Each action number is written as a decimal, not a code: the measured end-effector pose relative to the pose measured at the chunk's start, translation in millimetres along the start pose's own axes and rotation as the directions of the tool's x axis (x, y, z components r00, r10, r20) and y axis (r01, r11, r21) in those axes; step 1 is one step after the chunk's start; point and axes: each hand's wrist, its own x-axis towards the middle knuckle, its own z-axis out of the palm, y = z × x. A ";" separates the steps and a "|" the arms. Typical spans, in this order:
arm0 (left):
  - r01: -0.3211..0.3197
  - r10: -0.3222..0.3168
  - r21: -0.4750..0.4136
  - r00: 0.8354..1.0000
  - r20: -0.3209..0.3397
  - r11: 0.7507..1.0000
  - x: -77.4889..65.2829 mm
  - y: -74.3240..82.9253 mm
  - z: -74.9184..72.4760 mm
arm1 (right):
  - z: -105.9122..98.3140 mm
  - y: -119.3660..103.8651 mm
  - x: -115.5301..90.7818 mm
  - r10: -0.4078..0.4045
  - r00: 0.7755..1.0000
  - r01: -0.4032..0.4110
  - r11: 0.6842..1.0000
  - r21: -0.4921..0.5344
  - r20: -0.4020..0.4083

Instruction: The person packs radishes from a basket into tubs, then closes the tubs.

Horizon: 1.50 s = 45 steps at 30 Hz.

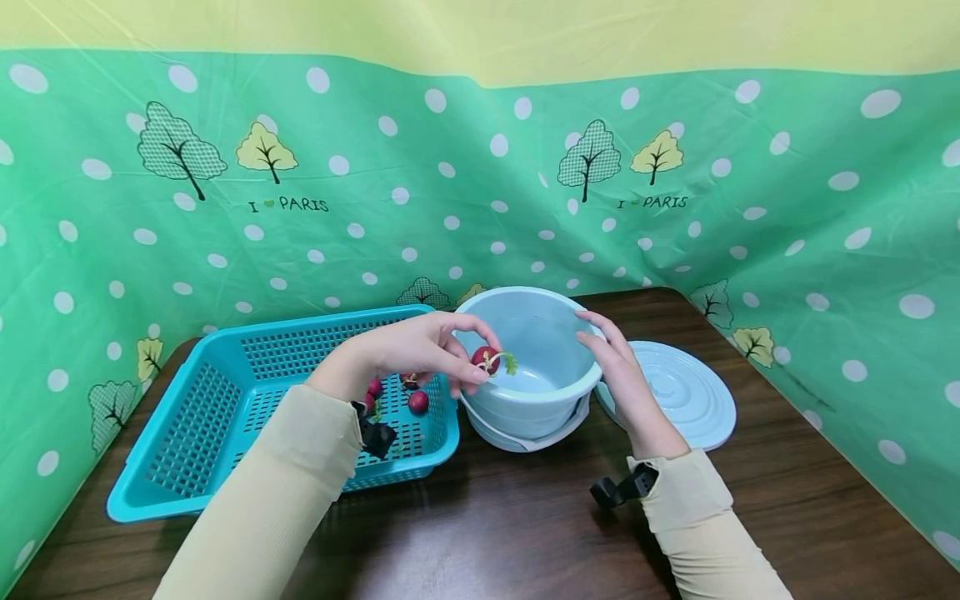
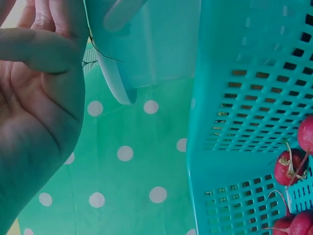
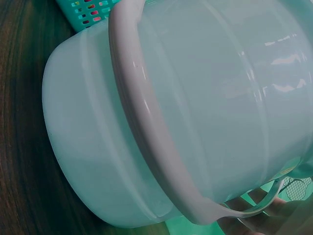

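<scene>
In the head view my left hand (image 1: 427, 346) pinches a red radish (image 1: 485, 359) with a small green leaf and pale roots. It holds the radish at the front left rim of a pale blue bucket (image 1: 525, 408). My right hand (image 1: 622, 375) grips the bucket's right rim, its fingertips over the edge. The right wrist view shows the bucket's outer wall (image 3: 215, 98) and grey handle (image 3: 151, 132), with some fingers (image 3: 254, 215) beside the handle. The left wrist view shows the left palm (image 2: 39, 103); the held radish is hidden there.
Left of the bucket stands a turquoise perforated basket (image 1: 225, 333) with several radishes (image 1: 418, 403) at its right end. A pale blue round lid (image 1: 686, 392) lies on the dark wooden table (image 1: 480, 533) at the right. A green dotted cloth (image 1: 480, 183) hangs behind.
</scene>
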 end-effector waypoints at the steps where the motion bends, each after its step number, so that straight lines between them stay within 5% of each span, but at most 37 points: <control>1: -0.005 0.005 0.003 1.000 0.002 1.000 0.5 0.3 0.4 | 0.0 0.1 0.1 0.000 1.000 0.000 1.000 0.002 0.002; 15: -0.037 0.038 -0.026 0.999 0.009 0.999 7.8 4.2 6.3 | -0.7 -0.7 0.4 0.007 1.000 -0.007 1.000 0.017 0.007; 45: -0.029 0.015 -0.113 0.993 -0.120 0.993 26.0 6.6 8.6 | -0.4 -0.7 -0.3 0.004 1.000 -0.004 1.000 0.016 0.008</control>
